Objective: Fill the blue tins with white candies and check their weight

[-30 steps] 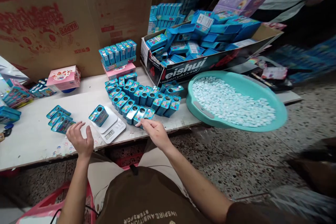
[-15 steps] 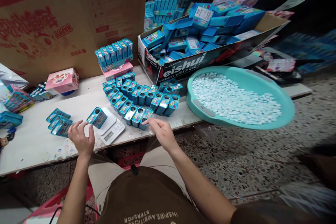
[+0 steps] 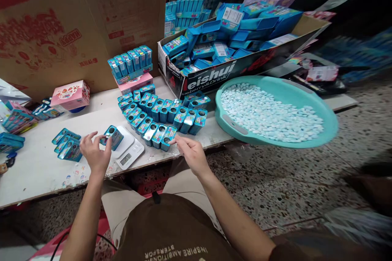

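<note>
A small blue tin stands on a white kitchen scale at the table's front. My left hand curls its thumb and fingers around the tin's left side. My right hand rests at the table edge, its fingertips on the nearest blue tin of a fan-shaped cluster of open blue tins. A teal basin full of pale blue candies overhangs the table to the right.
A cardboard box heaped with blue tins sits behind the cluster. Flat blue tins lie left of the scale. A pink box and stacked tins on a pink box stand at the back. A large brown carton lines the rear.
My left hand has moved up from the table edge and closed on the tin on the scale. My right hand has stayed at the nearest tin of the cluster.
</note>
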`<state>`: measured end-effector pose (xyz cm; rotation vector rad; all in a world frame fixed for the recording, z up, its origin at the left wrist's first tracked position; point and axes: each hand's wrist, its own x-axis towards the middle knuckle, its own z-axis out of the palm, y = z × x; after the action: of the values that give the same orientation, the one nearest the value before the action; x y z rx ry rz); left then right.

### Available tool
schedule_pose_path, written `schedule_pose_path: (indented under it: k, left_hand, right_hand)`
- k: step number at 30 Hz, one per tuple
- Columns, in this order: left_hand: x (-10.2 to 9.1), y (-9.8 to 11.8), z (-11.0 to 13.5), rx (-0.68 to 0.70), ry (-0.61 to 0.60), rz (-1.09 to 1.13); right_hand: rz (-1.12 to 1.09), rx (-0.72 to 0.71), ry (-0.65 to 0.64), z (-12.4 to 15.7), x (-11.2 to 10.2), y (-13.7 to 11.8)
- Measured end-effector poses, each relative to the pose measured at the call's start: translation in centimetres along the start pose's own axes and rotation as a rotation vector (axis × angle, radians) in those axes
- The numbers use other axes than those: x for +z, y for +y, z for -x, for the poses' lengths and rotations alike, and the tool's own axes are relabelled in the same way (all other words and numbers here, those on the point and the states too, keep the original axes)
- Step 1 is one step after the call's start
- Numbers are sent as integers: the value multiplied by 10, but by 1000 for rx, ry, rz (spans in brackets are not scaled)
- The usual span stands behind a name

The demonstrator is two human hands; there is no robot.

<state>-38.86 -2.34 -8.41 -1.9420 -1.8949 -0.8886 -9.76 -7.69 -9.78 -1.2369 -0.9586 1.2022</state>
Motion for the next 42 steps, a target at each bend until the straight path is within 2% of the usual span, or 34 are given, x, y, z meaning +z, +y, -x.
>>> schedule_pose_path:
  k: [6, 12, 22, 28, 32, 36, 42]
  left_hand:
    - [-6, 6, -13, -52, -98, -30]
    - [-16, -5, -28, -47, -202, -49]
    - [5, 1, -48, -12, -205, 13]
    - [1, -4, -36, -9, -164, 88]
    - [-1, -14, -24, -53, -280, 117]
    - [1, -11, -18, -116, -430, 158]
    - [5, -9, -10, -140, -417, 155]
  right_hand:
    - [-62, 20, 6, 2, -6, 4]
    - [-56, 5, 17, 3, -12, 7]
    - [-65, 18, 42, 8, -13, 4]
    - [-90, 37, 67, 9, -15, 2]
    - [-102, 55, 81, 8, -13, 2]
    - [-92, 61, 55, 10, -6, 2]
    - [-82, 59, 67, 19, 0, -1]
